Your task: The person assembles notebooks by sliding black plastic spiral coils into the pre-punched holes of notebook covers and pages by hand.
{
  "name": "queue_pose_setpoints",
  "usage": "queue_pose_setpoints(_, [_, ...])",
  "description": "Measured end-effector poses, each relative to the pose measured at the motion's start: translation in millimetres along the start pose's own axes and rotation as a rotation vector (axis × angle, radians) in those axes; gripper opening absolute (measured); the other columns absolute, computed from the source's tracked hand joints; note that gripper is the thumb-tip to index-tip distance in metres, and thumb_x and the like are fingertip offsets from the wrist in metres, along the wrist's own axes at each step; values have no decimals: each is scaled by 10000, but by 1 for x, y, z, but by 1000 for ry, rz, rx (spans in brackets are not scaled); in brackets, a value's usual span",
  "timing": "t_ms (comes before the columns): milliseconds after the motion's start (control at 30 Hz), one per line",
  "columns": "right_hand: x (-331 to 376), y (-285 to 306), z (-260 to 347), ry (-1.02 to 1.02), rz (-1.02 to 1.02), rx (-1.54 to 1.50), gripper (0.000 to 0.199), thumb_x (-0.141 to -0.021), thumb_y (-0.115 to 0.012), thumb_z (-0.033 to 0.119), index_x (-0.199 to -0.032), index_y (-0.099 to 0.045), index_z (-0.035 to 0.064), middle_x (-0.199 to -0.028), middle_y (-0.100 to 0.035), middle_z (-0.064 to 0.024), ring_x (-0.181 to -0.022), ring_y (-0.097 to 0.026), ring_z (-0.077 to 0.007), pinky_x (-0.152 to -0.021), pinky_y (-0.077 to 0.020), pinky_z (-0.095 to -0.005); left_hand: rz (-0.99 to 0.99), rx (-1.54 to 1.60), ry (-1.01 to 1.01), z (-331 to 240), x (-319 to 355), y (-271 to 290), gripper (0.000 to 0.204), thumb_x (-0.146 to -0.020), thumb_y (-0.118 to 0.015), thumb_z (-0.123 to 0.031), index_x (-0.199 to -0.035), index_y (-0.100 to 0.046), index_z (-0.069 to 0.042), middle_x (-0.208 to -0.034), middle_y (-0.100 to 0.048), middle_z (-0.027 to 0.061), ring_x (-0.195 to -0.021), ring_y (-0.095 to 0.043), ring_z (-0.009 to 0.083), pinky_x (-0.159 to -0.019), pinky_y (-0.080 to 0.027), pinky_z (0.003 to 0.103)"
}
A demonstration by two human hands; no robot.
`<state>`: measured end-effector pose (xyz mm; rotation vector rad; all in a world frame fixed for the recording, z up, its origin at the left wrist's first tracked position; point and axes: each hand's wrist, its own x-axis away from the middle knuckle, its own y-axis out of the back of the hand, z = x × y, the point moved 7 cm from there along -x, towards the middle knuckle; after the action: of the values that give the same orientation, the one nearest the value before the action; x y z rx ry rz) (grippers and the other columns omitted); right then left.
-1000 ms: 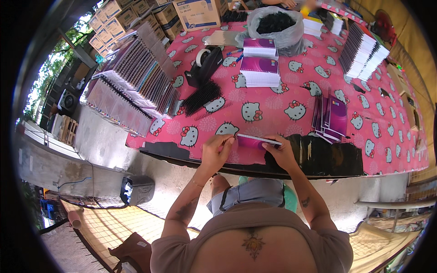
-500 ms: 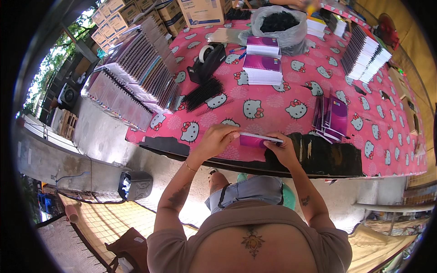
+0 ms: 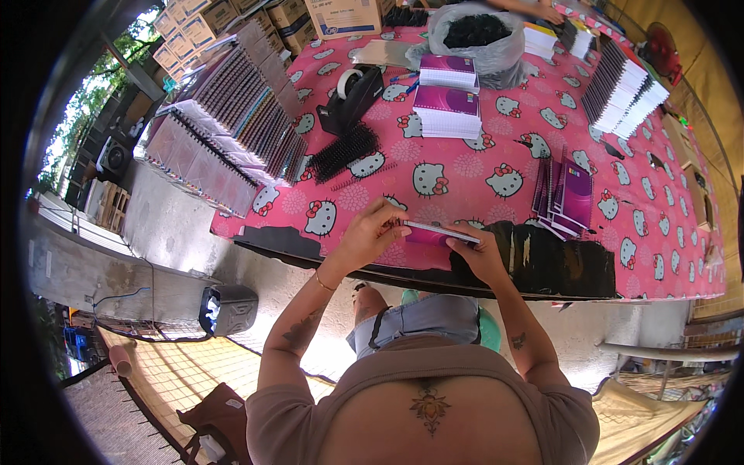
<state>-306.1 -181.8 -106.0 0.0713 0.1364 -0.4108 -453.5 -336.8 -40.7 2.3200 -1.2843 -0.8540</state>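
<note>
Both my hands hold a thin purple-covered notebook (image 3: 432,231) flat at the near edge of the pink cartoon-cat tablecloth (image 3: 465,167). My left hand (image 3: 370,234) grips its left end, fingers curled over the top edge. My right hand (image 3: 479,254) holds its right end from below. A loose black spiral binding comb (image 3: 363,174) lies just beyond my left hand, with a heap of black combs (image 3: 347,151) behind it.
Purple notebooks (image 3: 564,194) lie to the right, two stacks of notebooks (image 3: 449,108) sit farther back. A black tape dispenser (image 3: 353,97), rows of spiral-bound notebooks (image 3: 232,124), a bag of black combs (image 3: 477,31) and cardboard boxes (image 3: 345,15) surround them. A black bin (image 3: 229,310) stands on the floor.
The view shifted slightly; my left hand slid along the notebook's left end and my fingers closed over its edge. The notebook stays at the table's near edge.
</note>
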Motion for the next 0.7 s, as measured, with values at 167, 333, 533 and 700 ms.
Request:
queue_pose_setpoints(167, [2,5,-5,-33,-21,99,247,-900,-701,40,-1145,-697,9,-905,-638,-15,-851,-551,-79,-777,-451,-234,34,-184,-185,-9,-7,-4,218,-839,-749,-91,-1006,-631,-13,-893,-582,115,-742,-629,297,-659,-493,373])
queue_pose_setpoints(333, [2,3,3,-35,-34,65,232,-895,-718,57,-1121,-705,7,-889,-643,13,-808,-544,-81,-747,-452,-236,89,-256,-97,-7,0,-9,378,-918,-670,-251,-1219,-594,-37,-1178,-568,162,-873,-631,328,-743,-495,414])
queue_pose_setpoints(533, [9,-3,-7,-183,-245,-397,242,-918,-699,87,-1150,-694,17,-871,-646,34,-792,-555,-57,-712,-456,-214,-47,-880,-107,-29,7,-52,848,-949,-447,-607,-1460,-359,64,-1499,-379,246,-1389,-350,410,-1096,-202,640])
queue_pose_setpoints(700, [9,-2,-4,-123,-236,-305,247,-922,-693,85,-1157,-678,13,-917,-649,28,-797,-560,-55,-712,-463,-218,-101,-840,-75,-30,-8,-49,903,-928,-445,-644,-1467,-347,75,-1540,-328,268,-1453,-281,415,-1102,-74,715])
